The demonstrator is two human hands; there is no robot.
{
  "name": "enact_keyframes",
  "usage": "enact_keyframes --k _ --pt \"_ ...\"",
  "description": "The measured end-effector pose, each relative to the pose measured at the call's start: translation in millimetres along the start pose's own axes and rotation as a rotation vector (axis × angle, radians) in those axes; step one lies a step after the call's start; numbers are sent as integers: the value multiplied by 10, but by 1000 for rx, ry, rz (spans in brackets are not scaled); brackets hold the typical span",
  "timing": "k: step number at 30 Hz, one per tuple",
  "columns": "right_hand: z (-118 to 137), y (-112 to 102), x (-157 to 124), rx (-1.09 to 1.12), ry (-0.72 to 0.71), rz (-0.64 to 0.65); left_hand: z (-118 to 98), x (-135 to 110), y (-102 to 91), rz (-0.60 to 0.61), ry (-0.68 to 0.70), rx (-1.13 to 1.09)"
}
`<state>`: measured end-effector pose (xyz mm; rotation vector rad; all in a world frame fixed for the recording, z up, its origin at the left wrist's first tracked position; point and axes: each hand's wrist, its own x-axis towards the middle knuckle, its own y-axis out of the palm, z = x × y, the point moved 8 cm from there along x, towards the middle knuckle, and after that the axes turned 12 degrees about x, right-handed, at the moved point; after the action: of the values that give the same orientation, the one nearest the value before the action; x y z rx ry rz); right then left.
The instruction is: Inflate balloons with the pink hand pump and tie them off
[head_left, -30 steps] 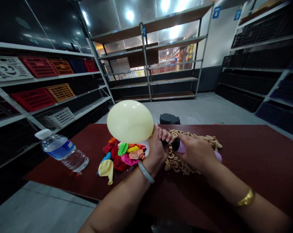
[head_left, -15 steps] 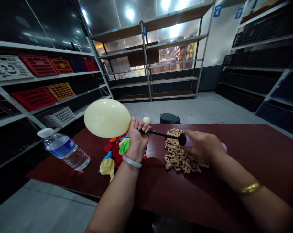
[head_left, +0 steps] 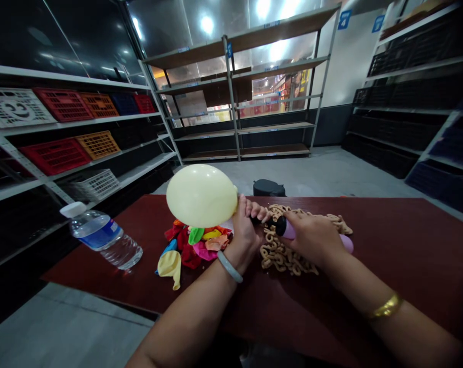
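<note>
A pale yellow inflated balloon [head_left: 201, 195] sits to the left of my left hand [head_left: 249, 222], whose fingers are closed round its neck and the black nozzle end of a hand balloon pump. My right hand [head_left: 316, 237] is wrapped round the purple body of the balloon pump [head_left: 288, 230]. The two hands are close together, with the pump lying roughly level between them; its rod hardly shows. Below the balloon lies a heap of flat balloons [head_left: 189, 250] in several colours. Under the pump is a pile of tan, curly ring-shaped pieces [head_left: 279, 253].
On the left of the dark red table [head_left: 392, 255] stands a water bottle [head_left: 105, 237] with a white cap. A black object [head_left: 269, 187] shows beyond the far edge. Shelves with crates [head_left: 63, 105] line the left, and a rack [head_left: 235, 102] stands behind.
My left hand has moved right with the balloon, toward my right hand. The pump's long black rod has slid in. My right hand has shifted only slightly.
</note>
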<state>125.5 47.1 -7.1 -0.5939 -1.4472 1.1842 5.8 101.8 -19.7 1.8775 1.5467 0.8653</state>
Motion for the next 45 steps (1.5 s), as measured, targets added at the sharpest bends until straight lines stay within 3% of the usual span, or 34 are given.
enact_keyframes --k 5,10,18,21,27,37,41,45 --pt "63 -29 -12 79 10 -17 82 -110 124 25 -17 43" --pt "69 -10 -15 125 -11 -14 6 -65 93 39 -20 53" --pt "-194 5 12 27 1 2 -709 233 -413 -102 103 -5" --pt "-283 13 -5 16 20 16 -802 262 -494 -114 137 -30" --pt "-235 7 -53 -70 21 8 -509 205 -349 -67 88 -71" --pt "-16 32 -28 56 39 9 79 -12 24 81 -31 -1" --pt "18 42 -27 75 43 10 163 -65 81 104 -44 21" --pt "58 70 -22 113 10 19 109 -33 6 42 -38 31"
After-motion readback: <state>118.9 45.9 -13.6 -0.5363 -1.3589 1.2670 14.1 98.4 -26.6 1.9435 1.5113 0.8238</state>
